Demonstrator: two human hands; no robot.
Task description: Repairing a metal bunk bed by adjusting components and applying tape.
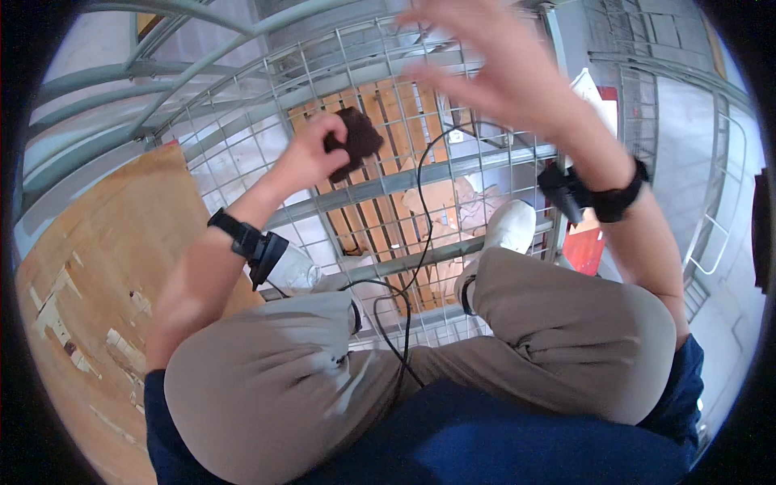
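- Tan trousers (323, 380) cover both legs.
- A dark blue top (485, 444) shows at the bottom.
- Each wrist has a black band (242, 238) with a small black box.
- White shoes (511, 226).
- A thin black cable (420, 242) hangs down.

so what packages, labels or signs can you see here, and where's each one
White sheet or label with a red band: behind the wire cage on the right, just past the right hand; partly hidden.
Red flat piece: low on the right, beside the white shoe; what it is cannot be told.
Small white tag: on the wire mesh near centre; rectangular.
No screens in view.
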